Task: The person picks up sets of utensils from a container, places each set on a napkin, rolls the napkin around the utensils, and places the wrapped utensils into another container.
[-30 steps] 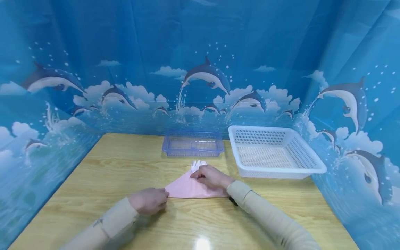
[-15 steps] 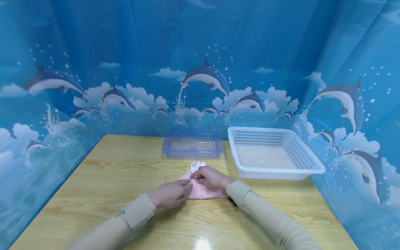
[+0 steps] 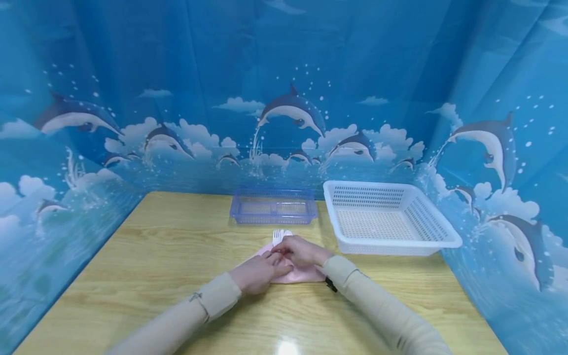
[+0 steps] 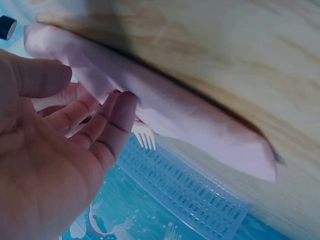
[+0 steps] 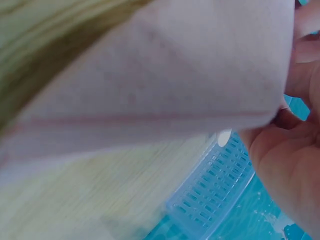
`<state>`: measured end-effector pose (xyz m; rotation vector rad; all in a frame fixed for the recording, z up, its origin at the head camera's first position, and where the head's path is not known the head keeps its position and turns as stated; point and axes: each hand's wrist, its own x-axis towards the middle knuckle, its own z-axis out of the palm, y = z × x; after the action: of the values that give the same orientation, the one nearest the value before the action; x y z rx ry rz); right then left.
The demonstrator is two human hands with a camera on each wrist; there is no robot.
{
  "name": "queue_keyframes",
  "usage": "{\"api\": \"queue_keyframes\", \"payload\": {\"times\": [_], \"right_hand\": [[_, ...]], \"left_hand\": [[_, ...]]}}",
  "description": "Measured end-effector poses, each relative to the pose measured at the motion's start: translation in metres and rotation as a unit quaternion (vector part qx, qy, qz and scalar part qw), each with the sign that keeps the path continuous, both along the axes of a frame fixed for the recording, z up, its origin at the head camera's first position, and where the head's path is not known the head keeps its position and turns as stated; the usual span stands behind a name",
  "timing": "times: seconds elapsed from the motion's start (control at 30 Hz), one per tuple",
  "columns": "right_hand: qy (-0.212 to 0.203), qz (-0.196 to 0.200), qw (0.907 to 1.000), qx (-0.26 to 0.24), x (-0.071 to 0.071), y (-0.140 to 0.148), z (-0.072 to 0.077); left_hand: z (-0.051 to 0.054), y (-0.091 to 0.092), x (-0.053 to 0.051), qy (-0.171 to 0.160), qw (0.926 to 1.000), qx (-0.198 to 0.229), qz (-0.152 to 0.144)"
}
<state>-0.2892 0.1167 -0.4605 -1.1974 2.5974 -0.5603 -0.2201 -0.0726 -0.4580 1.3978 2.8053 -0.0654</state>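
Cloth (image 3: 303, 275) touches left grip (image 3: 259, 272), within right grip (image 3: 303, 250).

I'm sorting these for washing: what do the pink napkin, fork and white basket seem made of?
Pink napkin: probably cloth, matte, judging by its soft folds.
Fork: likely plastic, from its even white colour; finish unclear.
White basket: apparently moulded plastic, smooth-looking, with regular slots.

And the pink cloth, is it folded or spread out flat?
Folded: in the left wrist view, the cloth makes a narrow band with a rounded edge, and the fork sticks out beyond it.
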Motion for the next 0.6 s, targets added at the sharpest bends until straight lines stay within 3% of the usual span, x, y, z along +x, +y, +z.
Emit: {"api": "queue_keyframes", "payload": {"times": [0.17,0.33,0.47,0.6], "right_hand": [[-0.037,-0.026,0.9989,-0.008,0.0,0.004,0.003],[-0.009,-0.023,0.9991,-0.034,-0.001,0.009,0.006],[0.027,-0.043,0.997,-0.059,0.002,0.019,0.008],[0.015,-0.038,0.9978,-0.051,0.013,0.032,0.012]], "left_hand": [[-0.005,0.002,-0.002,0.0,0.9999,-0.013,0.004],[-0.006,0.003,-0.001,-0.003,0.9999,-0.005,0.011],[-0.005,0.003,0.0,-0.015,0.9997,-0.001,0.021],[-0.005,0.004,0.001,-0.027,0.9991,-0.003,0.034]]}}
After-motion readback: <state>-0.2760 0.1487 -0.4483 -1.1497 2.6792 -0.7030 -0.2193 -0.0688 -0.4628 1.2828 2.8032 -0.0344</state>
